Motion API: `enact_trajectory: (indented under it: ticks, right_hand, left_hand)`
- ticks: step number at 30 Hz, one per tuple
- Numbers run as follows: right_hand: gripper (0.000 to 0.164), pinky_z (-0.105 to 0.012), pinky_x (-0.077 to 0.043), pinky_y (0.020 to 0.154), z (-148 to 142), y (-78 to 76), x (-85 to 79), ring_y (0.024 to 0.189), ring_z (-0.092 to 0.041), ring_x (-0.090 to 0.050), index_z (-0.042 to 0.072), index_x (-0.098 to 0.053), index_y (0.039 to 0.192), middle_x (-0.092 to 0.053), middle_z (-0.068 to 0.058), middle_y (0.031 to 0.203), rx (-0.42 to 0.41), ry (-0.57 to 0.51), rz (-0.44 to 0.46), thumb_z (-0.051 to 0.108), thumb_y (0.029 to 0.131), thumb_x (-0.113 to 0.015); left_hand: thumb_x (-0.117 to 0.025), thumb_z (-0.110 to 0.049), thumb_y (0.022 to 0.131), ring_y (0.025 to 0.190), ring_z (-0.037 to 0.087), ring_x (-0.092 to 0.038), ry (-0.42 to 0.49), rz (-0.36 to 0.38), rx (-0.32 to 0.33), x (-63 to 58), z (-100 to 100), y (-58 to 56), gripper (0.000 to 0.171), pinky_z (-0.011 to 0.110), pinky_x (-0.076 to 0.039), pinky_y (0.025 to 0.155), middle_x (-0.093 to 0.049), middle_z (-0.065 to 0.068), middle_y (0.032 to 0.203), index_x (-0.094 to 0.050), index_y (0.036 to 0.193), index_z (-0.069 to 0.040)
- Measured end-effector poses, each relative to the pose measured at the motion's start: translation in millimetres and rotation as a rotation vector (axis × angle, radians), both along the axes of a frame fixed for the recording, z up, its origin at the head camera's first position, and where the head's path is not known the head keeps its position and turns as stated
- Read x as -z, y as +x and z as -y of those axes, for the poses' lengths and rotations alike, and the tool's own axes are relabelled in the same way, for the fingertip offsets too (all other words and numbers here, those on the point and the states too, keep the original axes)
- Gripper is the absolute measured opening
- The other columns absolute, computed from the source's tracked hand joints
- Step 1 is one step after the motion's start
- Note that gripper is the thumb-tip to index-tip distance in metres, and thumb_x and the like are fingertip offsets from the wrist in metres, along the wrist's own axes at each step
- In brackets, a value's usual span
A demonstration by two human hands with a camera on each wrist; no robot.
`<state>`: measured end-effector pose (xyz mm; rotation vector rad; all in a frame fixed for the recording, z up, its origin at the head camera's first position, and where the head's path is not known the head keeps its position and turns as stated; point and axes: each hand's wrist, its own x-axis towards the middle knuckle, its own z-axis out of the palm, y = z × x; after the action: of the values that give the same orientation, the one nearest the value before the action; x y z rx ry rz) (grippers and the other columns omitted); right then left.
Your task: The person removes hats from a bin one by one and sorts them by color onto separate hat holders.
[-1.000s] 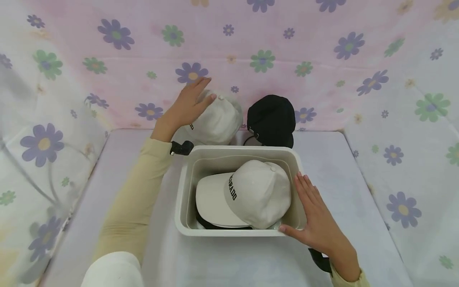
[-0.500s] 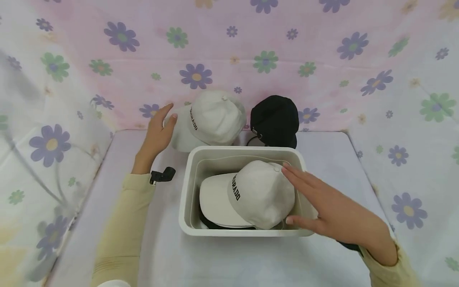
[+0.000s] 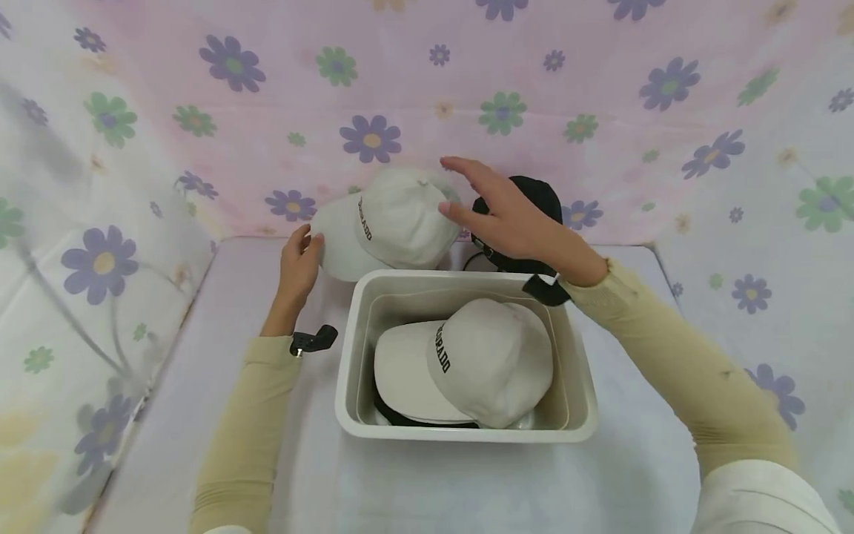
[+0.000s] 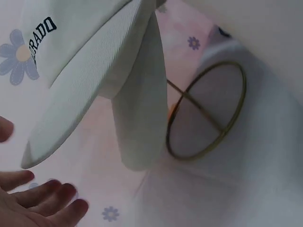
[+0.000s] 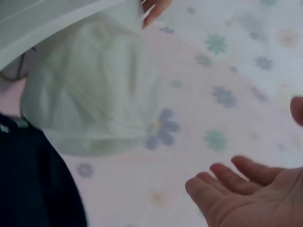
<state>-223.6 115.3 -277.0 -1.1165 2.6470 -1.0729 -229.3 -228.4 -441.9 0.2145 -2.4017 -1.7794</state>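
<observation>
A white baseball cap [image 3: 407, 222] with dark lettering stands behind the tub, raised on a stand. My left hand [image 3: 296, 271] is beside its brim, thumb and fingers spread around the brim's edge; the left wrist view shows a small gap between them. A second pale brim [image 4: 139, 118] hangs beneath that cap's brim. My right hand [image 3: 503, 211] hovers at the crown's right side, fingers extended and holding nothing, partly covering a black cap [image 3: 542, 196]. Another white cap [image 3: 497, 363] lies in the light plastic tub [image 3: 467, 433], with a dark brim [image 3: 427, 421] showing underneath.
A gold wire ring base [image 4: 245, 85] stands under the raised white caps, close to the tub's back wall. Flowered cloth [image 3: 467, 96] encloses the back and both sides. The table [image 3: 467, 489] has a pale cover.
My left hand has moved left and down from over the back cap to its brim. My right hand has gone from the tub's right side up and over it to the back cap's crown.
</observation>
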Motion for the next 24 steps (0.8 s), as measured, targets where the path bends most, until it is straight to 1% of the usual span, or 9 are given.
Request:
enact_trajectory:
  ticks: [2, 4, 7, 11, 14, 16, 18, 21, 24]
  right_hand:
    - [0.070, -0.042, -0.020, 0.126, 9.6, -18.4, 6.0, 0.156, -0.019, -0.017, 0.011, -0.016, 0.164, -0.018, -0.006, 0.170, 0.074, 0.029, 0.113, 0.040, 0.108, -0.047]
    - [0.074, -0.041, -0.015, 0.127, 16.3, -32.9, 13.7, 0.158, -0.019, -0.010, 0.012, -0.008, 0.165, -0.010, -0.005, 0.171, 0.131, 0.057, 0.210, 0.046, 0.108, -0.041]
    - [0.077, -0.041, -0.011, 0.128, 21.5, -47.8, 26.6, 0.158, -0.019, -0.005, 0.012, -0.002, 0.164, -0.003, -0.005, 0.172, 0.176, 0.076, 0.318, 0.051, 0.108, -0.036]
    - [0.072, -0.042, -0.018, 0.127, 25.8, -59.3, 42.8, 0.157, -0.022, -0.013, 0.007, -0.012, 0.164, -0.013, -0.009, 0.171, 0.179, 0.001, 0.408, 0.048, 0.110, -0.035]
    - [0.069, -0.042, -0.022, 0.126, 29.2, -64.6, 51.8, 0.155, -0.024, -0.020, 0.007, -0.020, 0.162, -0.021, -0.010, 0.169, 0.216, -0.037, 0.461, 0.048, 0.110, -0.035]
    - [0.069, -0.042, -0.022, 0.126, 31.4, -66.8, 55.9, 0.155, -0.023, -0.020, 0.007, -0.022, 0.162, -0.022, -0.009, 0.168, 0.258, -0.055, 0.501, 0.049, 0.109, -0.035]
    - [0.069, -0.042, -0.022, 0.126, 34.3, -69.7, 59.5, 0.155, -0.024, -0.022, 0.007, -0.023, 0.162, -0.023, -0.009, 0.168, 0.290, -0.076, 0.543, 0.050, 0.109, -0.035]
    - [0.069, -0.042, -0.022, 0.125, 39.5, -74.4, 63.8, 0.153, -0.025, -0.026, 0.005, -0.024, 0.161, -0.026, -0.011, 0.167, 0.300, -0.096, 0.610, 0.050, 0.110, -0.032]
    - [0.071, -0.042, -0.022, 0.125, 44.1, -79.2, 68.0, 0.151, -0.025, -0.029, 0.004, -0.024, 0.161, -0.027, -0.012, 0.166, 0.305, -0.096, 0.681, 0.052, 0.109, -0.030]
  left_hand:
    - [-0.044, -0.028, 0.108, 0.139, 0.036, -0.049, 0.087, 0.029, -0.011, -0.2, -2.6, -0.8, 0.059, 0.050, -0.043, 0.112, -0.046, 0.025, 0.153, -0.029, 0.158, 0.000]
    - [-0.047, -0.025, 0.107, 0.138, 0.034, -0.051, 0.180, 0.050, -0.016, -1.3, -5.8, -1.8, 0.059, 0.049, -0.045, 0.111, -0.047, 0.024, 0.152, -0.030, 0.158, 0.000]
    - [-0.050, -0.020, 0.106, 0.141, 0.033, -0.048, 0.310, 0.067, -0.024, -1.8, -11.0, -5.0, 0.059, 0.048, -0.043, 0.112, -0.044, 0.023, 0.156, -0.030, 0.158, 0.000]
    - [-0.054, -0.020, 0.106, 0.146, 0.031, -0.042, 0.520, 0.121, -0.027, -0.6, -17.0, -11.1, 0.061, 0.044, -0.038, 0.117, -0.036, 0.020, 0.160, -0.028, 0.159, -0.001]
    - [-0.055, -0.022, 0.106, 0.147, 0.027, -0.040, 0.620, 0.161, -0.035, 1.8, -20.4, -14.0, 0.062, 0.041, -0.035, 0.119, -0.035, 0.017, 0.161, -0.029, 0.159, -0.003]
    - [-0.056, -0.021, 0.106, 0.145, 0.026, -0.042, 0.634, 0.166, -0.047, 4.3, -22.5, -15.4, 0.060, 0.039, -0.037, 0.118, -0.039, 0.015, 0.159, -0.032, 0.157, -0.004]
    - [-0.057, -0.019, 0.105, 0.144, 0.026, -0.044, 0.636, 0.150, -0.055, 7.2, -24.7, -17.0, 0.058, 0.039, -0.039, 0.117, -0.041, 0.015, 0.157, -0.035, 0.156, -0.004]
    - [-0.059, -0.016, 0.104, 0.142, 0.027, -0.047, 0.633, 0.125, -0.072, 11.6, -27.7, -18.7, 0.055, 0.038, -0.042, 0.115, -0.045, 0.014, 0.152, -0.038, 0.153, -0.004]
    - [-0.060, -0.015, 0.103, 0.142, 0.027, -0.047, 0.655, 0.128, -0.087, 15.0, -29.2, -19.5, 0.053, 0.038, -0.042, 0.115, -0.048, 0.012, 0.149, -0.039, 0.151, -0.004]
